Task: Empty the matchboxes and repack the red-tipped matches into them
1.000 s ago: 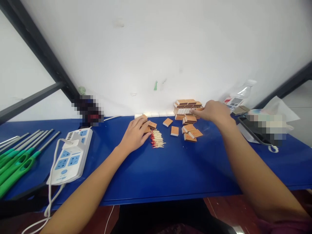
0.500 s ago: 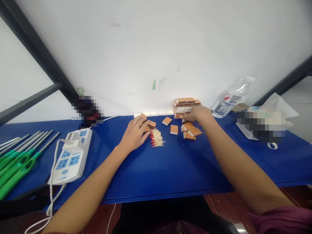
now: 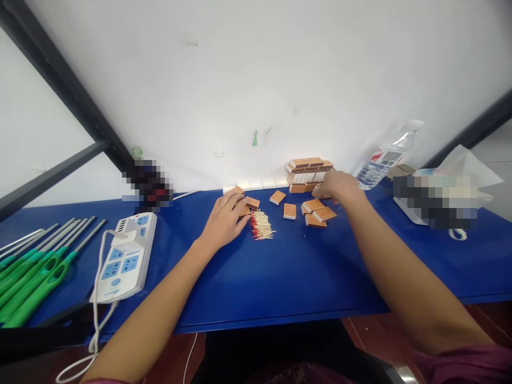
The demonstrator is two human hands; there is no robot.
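Left hand (image 3: 226, 221): lying palm-down at frame centre, fingers curling loosely over small matchboxes (image 3: 251, 202) just left of the match pile (image 3: 263, 228) (red heads pointing leftward); grip not discernible. Right hand (image 3: 338, 186): reaching right of centre, fingertips touching the foot of the matchbox stack (image 3: 308, 172); whether it is pinching anything, cannot tell. Loose boxes (image 3: 318, 213): lying just below it on the blue table (image 3: 280, 277).

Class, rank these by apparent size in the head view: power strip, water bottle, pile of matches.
1. power strip, though it lies nearer the camera
2. water bottle
3. pile of matches
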